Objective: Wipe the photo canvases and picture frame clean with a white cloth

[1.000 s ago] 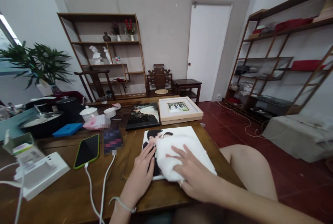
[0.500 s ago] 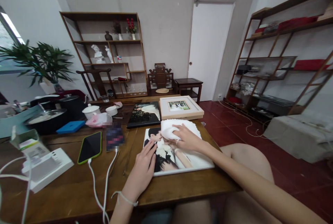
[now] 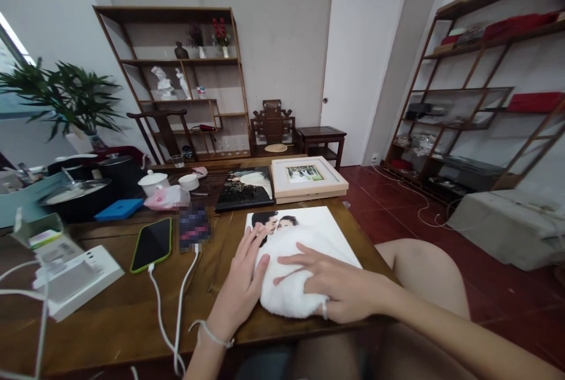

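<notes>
Right hand [image 3: 342,286] is holding a white cloth [image 3: 286,300], grip closing on it: fingers are spreading over the top, thumb is tucking in at the near edge, partly hidden. The spread is probably evening out pressure across the cloth. Left hand [image 3: 236,289] is holding nothing; it is lying flat with fingers extending over the photo panel's [image 3: 326,218] left edge, likely bracing it against slipping. Panel is lying flat, picture up, on the worktop [image 3: 119,333] near its front right corner, cloth covering much of it; two printed heads are showing beyond the cloth. Its lying flat is presumably giving the hands firm backing.

Just behind, a dark photo panel [image 3: 245,189] and a pale framed photo [image 3: 309,177] are lying side by side, limiting room at the far edge. Left of the left hand, a green-cased phone [image 3: 151,245] and a blurred-out item [image 3: 193,227] are each trailing a white cable; the nearer cable [image 3: 180,309] is running close to the left wrist, possibly a snag. A white box [image 3: 83,283] is sitting farther left; a pink bag [image 3: 168,197], bowl [image 3: 189,182] and pan [image 3: 75,195] are crowding behind. A knee [image 3: 421,268] is showing beside the worktop's right edge.
</notes>
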A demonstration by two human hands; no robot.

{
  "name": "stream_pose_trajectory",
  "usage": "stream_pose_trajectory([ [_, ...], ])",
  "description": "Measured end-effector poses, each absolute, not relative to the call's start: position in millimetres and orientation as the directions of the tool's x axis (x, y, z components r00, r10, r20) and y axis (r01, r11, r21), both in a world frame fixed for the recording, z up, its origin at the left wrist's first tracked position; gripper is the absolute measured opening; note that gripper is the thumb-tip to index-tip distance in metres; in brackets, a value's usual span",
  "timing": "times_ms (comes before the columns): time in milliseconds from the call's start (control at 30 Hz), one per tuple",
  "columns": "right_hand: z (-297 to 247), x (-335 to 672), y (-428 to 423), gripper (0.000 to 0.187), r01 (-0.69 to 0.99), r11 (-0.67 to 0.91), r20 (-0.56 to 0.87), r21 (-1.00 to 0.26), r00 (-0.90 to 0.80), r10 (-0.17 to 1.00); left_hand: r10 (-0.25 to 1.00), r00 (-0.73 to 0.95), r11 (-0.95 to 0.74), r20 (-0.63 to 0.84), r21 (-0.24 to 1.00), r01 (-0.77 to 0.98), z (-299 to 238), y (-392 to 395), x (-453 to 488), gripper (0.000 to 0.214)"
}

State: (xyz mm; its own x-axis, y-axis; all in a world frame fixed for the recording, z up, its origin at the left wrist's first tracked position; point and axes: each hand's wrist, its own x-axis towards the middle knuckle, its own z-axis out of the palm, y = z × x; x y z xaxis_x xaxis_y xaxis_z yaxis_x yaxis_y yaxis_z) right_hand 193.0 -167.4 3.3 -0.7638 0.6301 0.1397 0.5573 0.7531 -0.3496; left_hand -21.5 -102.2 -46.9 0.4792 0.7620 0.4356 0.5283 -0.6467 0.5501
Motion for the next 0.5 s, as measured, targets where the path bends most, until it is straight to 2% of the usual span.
stream_pose_trajectory([
  [100, 8.8, 204.7, -177.3, 0.020, 0.584, 0.701, 0.114, -0.409, -0.730, 0.674, 0.750, 0.497, -0.661, 0.436, 0.528, 0.533, -48.2, -100.0, -21.0, 0.046],
  [200, 7.8, 219.6, -175.2, 0.021, 0.670, 0.594, 0.083, -0.446, -0.630, 0.772, 0.735, 0.532, -0.677, 0.420, 0.482, 0.556, -51.0, -97.1, -20.2, 0.042],
  [300, 2.0, 231.3, -157.4, 0.029, 0.780, 0.450, 0.073, -0.434, -0.468, 0.881, 0.730, 0.532, -0.683, 0.428, 0.437, 0.586, -54.2, -95.0, -19.4, 0.038],
  [367, -0.7, 231.3, -138.4, 0.032, 0.820, 0.399, 0.103, -0.411, -0.393, 0.914, 0.729, 0.528, -0.683, 0.436, 0.419, 0.598, -55.7, -94.3, -19.1, 0.037],
  [500, -0.2, 205.2, -95.5, 0.027, 0.796, 0.487, 0.213, -0.360, -0.438, 0.873, 0.722, 0.542, -0.690, 0.430, 0.400, 0.603, -56.7, -93.9, -19.3, 0.036],
])
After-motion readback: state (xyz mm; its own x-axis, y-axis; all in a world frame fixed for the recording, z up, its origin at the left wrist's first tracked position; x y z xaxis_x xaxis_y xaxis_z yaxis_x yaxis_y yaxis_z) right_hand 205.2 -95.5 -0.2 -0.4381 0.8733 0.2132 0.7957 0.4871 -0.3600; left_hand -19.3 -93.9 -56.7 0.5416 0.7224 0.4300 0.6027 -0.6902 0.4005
